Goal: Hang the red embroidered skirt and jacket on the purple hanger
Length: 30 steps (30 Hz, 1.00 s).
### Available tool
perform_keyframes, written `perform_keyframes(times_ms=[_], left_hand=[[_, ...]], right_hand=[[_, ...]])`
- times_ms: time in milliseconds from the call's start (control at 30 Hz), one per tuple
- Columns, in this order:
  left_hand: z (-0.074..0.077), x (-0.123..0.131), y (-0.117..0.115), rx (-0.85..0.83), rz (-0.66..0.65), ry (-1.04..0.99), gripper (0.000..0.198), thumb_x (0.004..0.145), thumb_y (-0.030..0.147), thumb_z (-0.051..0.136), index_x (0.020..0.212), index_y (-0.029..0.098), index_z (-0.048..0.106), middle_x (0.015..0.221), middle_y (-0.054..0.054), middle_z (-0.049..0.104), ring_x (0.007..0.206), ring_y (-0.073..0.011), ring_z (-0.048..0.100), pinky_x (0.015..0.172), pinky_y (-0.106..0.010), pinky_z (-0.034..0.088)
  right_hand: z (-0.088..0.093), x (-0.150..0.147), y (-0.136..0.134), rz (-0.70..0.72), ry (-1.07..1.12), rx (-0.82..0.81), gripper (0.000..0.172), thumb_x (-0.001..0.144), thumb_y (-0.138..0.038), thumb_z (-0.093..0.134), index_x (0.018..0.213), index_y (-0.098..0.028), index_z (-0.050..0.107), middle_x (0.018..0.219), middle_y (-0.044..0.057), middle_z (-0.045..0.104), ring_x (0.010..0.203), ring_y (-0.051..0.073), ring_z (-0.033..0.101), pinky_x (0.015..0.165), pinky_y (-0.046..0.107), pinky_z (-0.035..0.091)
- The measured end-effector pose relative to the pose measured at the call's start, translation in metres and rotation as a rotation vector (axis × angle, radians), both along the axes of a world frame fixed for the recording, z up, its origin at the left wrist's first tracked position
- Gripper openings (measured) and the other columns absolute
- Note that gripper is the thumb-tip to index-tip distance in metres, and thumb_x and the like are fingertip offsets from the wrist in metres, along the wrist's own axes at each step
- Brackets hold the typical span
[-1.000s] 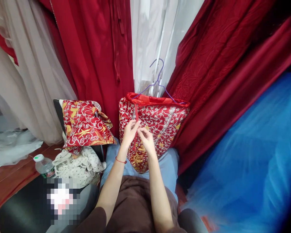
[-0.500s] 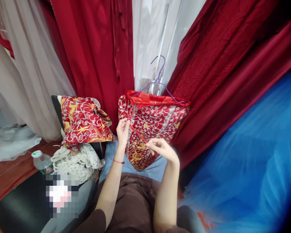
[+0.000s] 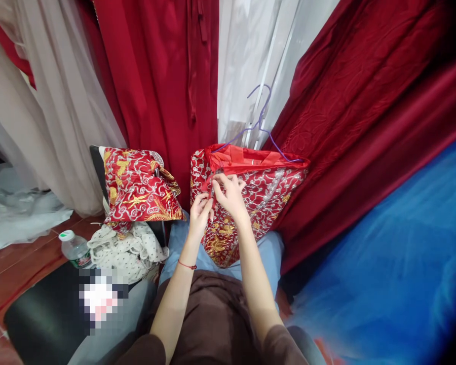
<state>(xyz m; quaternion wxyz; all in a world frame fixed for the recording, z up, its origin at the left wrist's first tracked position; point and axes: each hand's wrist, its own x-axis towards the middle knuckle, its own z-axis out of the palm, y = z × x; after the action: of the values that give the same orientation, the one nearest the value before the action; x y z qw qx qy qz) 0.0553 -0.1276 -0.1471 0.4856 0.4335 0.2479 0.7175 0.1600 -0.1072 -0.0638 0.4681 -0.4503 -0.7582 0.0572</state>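
A red garment (image 3: pixel 266 197) with silver and gold embroidery rests across my lap, its upper edge on a purple wire hanger (image 3: pixel 259 124). Close to the garment's left side, my left hand (image 3: pixel 200 212) pinches a red ribbon (image 3: pixel 214 203), its fingers closed. Just above and to the right, my right hand (image 3: pixel 231 195) bends over the same spot, thumb and forefinger together on the ribbon near the red lining (image 3: pixel 237 157). My fingers partly hide the ribbon and the edge behind it.
Left of my lap, a second embroidered red piece (image 3: pixel 140 187) lies over a chair with a dotted white cloth (image 3: pixel 125 251) below. A plastic bottle (image 3: pixel 75 249) stands beside it. Long red gowns (image 3: pixel 163 76) hang ahead, and blue tulle (image 3: pixel 383 253) spreads at right.
My right hand has moved up and left from the ribbon's lower end to beside my left hand. The ribbon is no longer stretched across the garment. The view has shifted slightly.
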Motion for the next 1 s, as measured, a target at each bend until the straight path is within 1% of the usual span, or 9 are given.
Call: perform_keyframes(times_ms=[100,300,467,567,633,700,833,900,1000], left_hand=[[-0.001,0.0,-0.001,-0.012,-0.028,-0.006,0.042,0.077,0.049,0.079,0.099,0.021,0.056,0.067,0.006,0.06,0.039,-0.002,0.043,0.038,-0.016,0.03],[0.0,0.003,-0.004,-0.009,-0.057,-0.022,0.041,0.077,0.048,0.079,0.097,0.021,0.056,0.067,0.005,0.061,0.04,-0.0024,0.044,0.039,-0.016,0.031],[-0.001,0.002,-0.005,-0.011,-0.062,-0.031,0.04,0.078,0.048,0.078,0.097,0.02,0.057,0.067,0.006,0.06,0.041,-0.0023,0.044,0.04,-0.016,0.032],[-0.002,0.001,-0.004,-0.016,-0.064,-0.031,0.04,0.078,0.049,0.078,0.097,0.019,0.058,0.07,0.004,0.062,0.042,-0.0027,0.045,0.041,-0.017,0.033],[-0.001,0.001,-0.003,-0.015,-0.074,-0.022,0.04,0.079,0.049,0.077,0.097,0.019,0.059,0.07,0.003,0.063,0.043,-0.0032,0.046,0.042,-0.018,0.034],[-0.001,0.002,-0.002,-0.012,-0.078,-0.006,0.039,0.079,0.049,0.077,0.098,0.019,0.06,0.069,0.003,0.062,0.045,-0.0041,0.046,0.044,-0.018,0.035],[-0.005,0.004,-0.003,0.015,-0.021,0.068,0.035,0.084,0.048,0.073,0.102,0.02,0.062,0.067,0.002,0.061,0.053,-0.0072,0.05,0.051,-0.02,0.038],[-0.008,0.005,-0.004,0.045,0.032,0.13,0.034,0.087,0.048,0.069,0.106,0.02,0.062,0.066,0.003,0.06,0.057,-0.009,0.052,0.056,-0.021,0.042],[-0.006,-0.002,0.0,0.101,0.147,0.292,0.035,0.096,0.046,0.057,0.12,0.021,0.058,0.065,0.003,0.057,0.06,-0.0113,0.054,0.063,-0.023,0.045]], right_hand=[[0.002,0.0,-0.008,-0.045,-0.145,0.003,0.028,0.103,-0.035,0.037,0.104,-0.023,0.062,0.09,0.005,0.073,0.099,0.025,0.059,0.107,0.052,0.026],[0.001,0.007,-0.012,0.136,-0.027,-0.107,0.025,0.1,-0.032,0.036,0.115,-0.023,0.053,0.068,-0.002,0.063,0.072,0.02,0.062,0.09,0.039,0.043],[-0.018,0.006,-0.013,0.256,0.277,-0.096,0.041,0.093,-0.029,0.046,0.133,-0.025,0.038,0.113,0.007,0.064,0.067,0.014,0.061,0.075,0.034,0.051],[-0.032,0.004,-0.01,0.145,0.493,0.022,0.046,0.086,-0.022,0.049,0.131,-0.026,0.038,0.129,0.011,0.055,0.074,0.013,0.061,0.081,0.036,0.053],[-0.041,0.003,-0.007,0.111,0.587,0.038,0.04,0.082,-0.019,0.05,0.122,-0.025,0.045,0.123,0.01,0.058,0.086,0.017,0.062,0.089,0.038,0.052],[-0.049,0.003,-0.005,0.233,0.627,-0.038,0.037,0.079,-0.019,0.052,0.116,-0.025,0.048,0.113,0.007,0.062,0.097,0.019,0.062,0.092,0.038,0.052],[-0.063,-0.002,-0.005,0.526,0.73,-0.263,0.044,0.082,-0.025,0.056,0.123,-0.029,0.043,0.097,0.001,0.062,0.072,0.015,0.059,0.065,0.029,0.053],[-0.068,-0.005,-0.004,0.538,0.743,-0.304,0.042,0.084,-0.03,0.057,0.123,-0.03,0.042,0.092,-0.002,0.06,0.061,0.012,0.053,0.054,0.026,0.048],[-0.068,-0.002,0.006,0.42,0.643,-0.224,0.032,0.091,-0.034,0.053,0.121,-0.028,0.044,0.087,-0.001,0.059,0.067,0.013,0.057,0.06,0.026,0.049]])
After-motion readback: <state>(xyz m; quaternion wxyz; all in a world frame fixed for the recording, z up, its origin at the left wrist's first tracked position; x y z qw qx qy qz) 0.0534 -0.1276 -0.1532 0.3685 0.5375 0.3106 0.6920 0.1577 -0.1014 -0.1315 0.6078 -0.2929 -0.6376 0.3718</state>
